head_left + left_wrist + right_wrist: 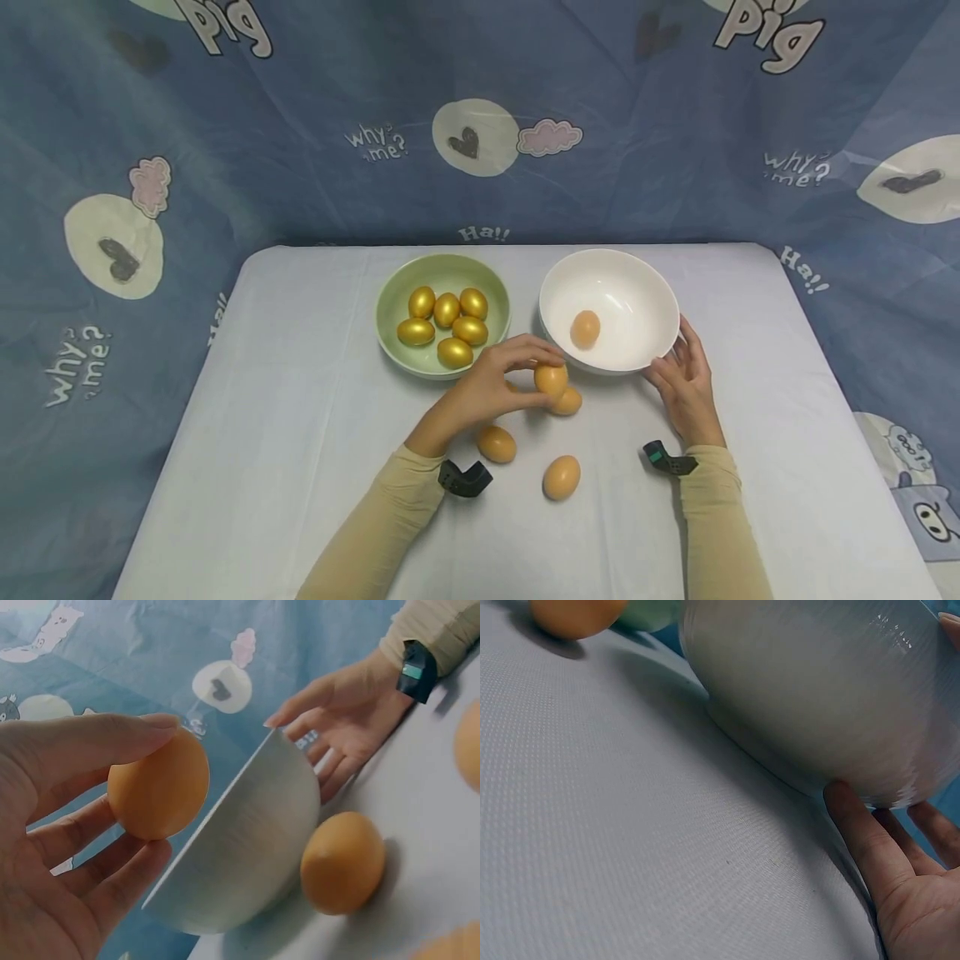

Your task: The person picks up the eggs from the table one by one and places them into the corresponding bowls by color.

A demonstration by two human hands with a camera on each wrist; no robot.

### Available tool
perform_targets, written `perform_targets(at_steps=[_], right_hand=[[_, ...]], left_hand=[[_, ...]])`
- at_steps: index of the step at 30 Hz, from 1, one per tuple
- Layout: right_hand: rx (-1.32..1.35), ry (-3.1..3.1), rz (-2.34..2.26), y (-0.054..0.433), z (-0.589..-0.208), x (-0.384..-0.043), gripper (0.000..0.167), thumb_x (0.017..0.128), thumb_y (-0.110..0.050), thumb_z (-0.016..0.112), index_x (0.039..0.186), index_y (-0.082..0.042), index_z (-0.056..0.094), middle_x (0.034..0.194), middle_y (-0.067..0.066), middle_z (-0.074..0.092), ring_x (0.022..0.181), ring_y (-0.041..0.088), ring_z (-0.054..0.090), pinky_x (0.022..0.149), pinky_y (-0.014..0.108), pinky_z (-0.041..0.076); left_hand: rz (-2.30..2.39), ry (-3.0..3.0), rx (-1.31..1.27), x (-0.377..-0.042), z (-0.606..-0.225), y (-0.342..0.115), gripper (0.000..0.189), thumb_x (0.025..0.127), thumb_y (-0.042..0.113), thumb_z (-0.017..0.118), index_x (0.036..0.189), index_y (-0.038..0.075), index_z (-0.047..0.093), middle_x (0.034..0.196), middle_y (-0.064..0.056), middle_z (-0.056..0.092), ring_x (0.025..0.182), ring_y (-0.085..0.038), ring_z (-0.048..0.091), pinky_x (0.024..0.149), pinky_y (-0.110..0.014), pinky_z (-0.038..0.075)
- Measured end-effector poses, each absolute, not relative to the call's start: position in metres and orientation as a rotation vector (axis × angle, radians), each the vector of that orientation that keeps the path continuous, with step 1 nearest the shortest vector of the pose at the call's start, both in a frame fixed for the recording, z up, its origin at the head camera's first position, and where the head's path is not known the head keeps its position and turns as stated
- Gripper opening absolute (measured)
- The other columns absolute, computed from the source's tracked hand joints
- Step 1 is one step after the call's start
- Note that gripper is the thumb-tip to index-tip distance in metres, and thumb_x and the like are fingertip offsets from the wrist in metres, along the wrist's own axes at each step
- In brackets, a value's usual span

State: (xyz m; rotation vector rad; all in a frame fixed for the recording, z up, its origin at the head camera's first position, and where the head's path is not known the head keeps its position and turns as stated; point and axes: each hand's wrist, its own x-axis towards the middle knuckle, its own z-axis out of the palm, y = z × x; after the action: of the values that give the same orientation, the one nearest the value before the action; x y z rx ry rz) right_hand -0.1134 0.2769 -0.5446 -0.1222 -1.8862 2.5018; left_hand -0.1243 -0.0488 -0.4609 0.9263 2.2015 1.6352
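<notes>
Pinching a brown egg between thumb and fingertips, the left hand has it just off the white bowl, by 7 o'clock. The egg looks light, hard and smooth, so it might slip, or crack if real. Best hold it softly round its fat middle. The right hand rests spread fingers on that bowl's outside at 4 o'clock. Another egg sits inside, toward 8 o'clock. At 10 o'clock from the held egg, a green bowl has gold eggs.
</notes>
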Motion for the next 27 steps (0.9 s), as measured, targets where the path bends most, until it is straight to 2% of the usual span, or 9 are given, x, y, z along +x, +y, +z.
perform_targets(at_steps=[8,14,27], right_hand=[[-0.151,-1.900,2.482,0.276,-0.544,-0.113,0.080,0.098,0.000,0.062,0.163,-0.030,0.026,0.173,0.006,0.021,0.154,0.025,0.039,0.107,0.028,0.056],[-0.155,-1.895,2.481,0.276,-0.544,-0.113,0.080,0.098,0.001,0.061,0.163,-0.029,0.027,0.173,0.007,0.022,0.152,0.023,0.041,0.106,0.028,0.056],[-0.143,-1.868,2.511,0.276,-0.546,-0.114,0.080,0.099,0.001,0.060,0.164,-0.028,0.024,0.173,0.008,0.020,0.151,0.021,0.042,0.107,0.029,0.056]], left_hand=[[1.665,2.162,0.893,-0.148,-0.458,-0.032,0.048,0.082,0.009,0.087,0.127,0.009,0.071,0.138,-0.006,0.065,0.133,-0.018,0.059,0.114,-0.023,0.051],[1.624,2.204,0.919,-0.168,-0.456,-0.018,0.048,0.082,0.012,0.088,0.127,0.011,0.071,0.137,-0.002,0.066,0.133,-0.015,0.058,0.109,-0.021,0.054],[1.527,2.221,0.936,-0.214,-0.451,0.021,0.045,0.085,0.009,0.085,0.127,0.007,0.070,0.132,-0.007,0.068,0.126,-0.018,0.061,0.103,-0.017,0.057]])
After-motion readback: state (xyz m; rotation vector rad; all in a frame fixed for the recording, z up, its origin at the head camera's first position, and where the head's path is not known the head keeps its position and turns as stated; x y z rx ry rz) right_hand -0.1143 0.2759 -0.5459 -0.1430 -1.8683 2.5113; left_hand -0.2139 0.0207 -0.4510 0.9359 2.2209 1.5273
